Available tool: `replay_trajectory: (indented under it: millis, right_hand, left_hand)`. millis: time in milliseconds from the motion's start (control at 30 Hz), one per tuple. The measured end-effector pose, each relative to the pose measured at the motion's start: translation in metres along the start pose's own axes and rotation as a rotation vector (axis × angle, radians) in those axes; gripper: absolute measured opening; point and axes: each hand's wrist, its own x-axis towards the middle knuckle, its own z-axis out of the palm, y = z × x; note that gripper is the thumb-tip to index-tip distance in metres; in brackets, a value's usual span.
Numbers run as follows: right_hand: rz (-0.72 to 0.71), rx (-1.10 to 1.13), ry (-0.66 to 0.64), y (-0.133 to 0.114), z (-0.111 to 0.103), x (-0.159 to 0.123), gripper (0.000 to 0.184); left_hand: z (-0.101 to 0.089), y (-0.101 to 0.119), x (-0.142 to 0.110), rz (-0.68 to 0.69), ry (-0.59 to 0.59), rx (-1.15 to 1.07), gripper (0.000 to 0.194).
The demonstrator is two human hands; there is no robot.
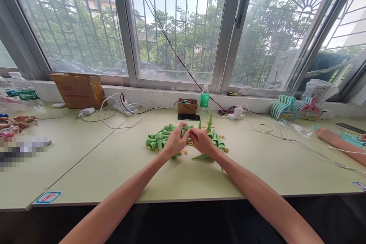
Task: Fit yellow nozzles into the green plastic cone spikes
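Observation:
A heap of green plastic cone-shaped parts (pixel 159 137) with small yellow bits lies on the pale green table (pixel 120 167) in front of me. My left hand (pixel 175 142) is closed around one green part (pixel 184 129) above the heap. My right hand (pixel 201 140) meets it from the right, fingers pinched at the same part. More green cones (pixel 219 143) lie to the right of my hands, and two (pixel 210 119) stand upright behind them.
A black phone (pixel 188 117), small brown box (pixel 187 106) and green-labelled bottle (pixel 204 100) sit behind the heap. A power strip (pixel 125 109) with cables and a cardboard box (pixel 78 89) are at left. Another person's hand (pixel 326 135) rests at right.

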Motion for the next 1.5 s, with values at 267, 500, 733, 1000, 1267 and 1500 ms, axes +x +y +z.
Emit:
replay_trajectory:
  millis: [267,500,733,1000,1267,1500]
  right_hand:
    - [0.008,0.010,-0.003,-0.0001,-0.0006,0.0004,0.027]
    - [0.005,0.009,-0.009,0.0017,0.0003,0.0002,0.027]
    - [0.004,0.012,-0.007,0.0007,0.0003,0.0000,0.027]
    - [0.008,0.005,-0.015,-0.0009,-0.0007,-0.0001,0.027]
    - [0.025,-0.001,-0.021,-0.0040,-0.0024,0.0011,0.028]
    - [0.020,0.006,-0.018,-0.0033,-0.0023,0.0012,0.027]
  left_hand:
    - [0.0003,0.0001,-0.0005,0.008,0.003,-0.012,0.028]
    - [-0.0005,0.0002,-0.0002,0.004,-0.002,-0.004,0.028]
    - [-0.0018,0.0046,-0.0009,0.001,-0.006,-0.001,0.028]
    - [-0.0013,0.0020,-0.0006,0.004,-0.006,-0.003,0.027]
    - [-0.0010,0.0017,-0.0009,0.012,-0.005,-0.004,0.029]
    - [-0.0003,0.0002,-0.0010,0.005,-0.003,-0.003,0.029]
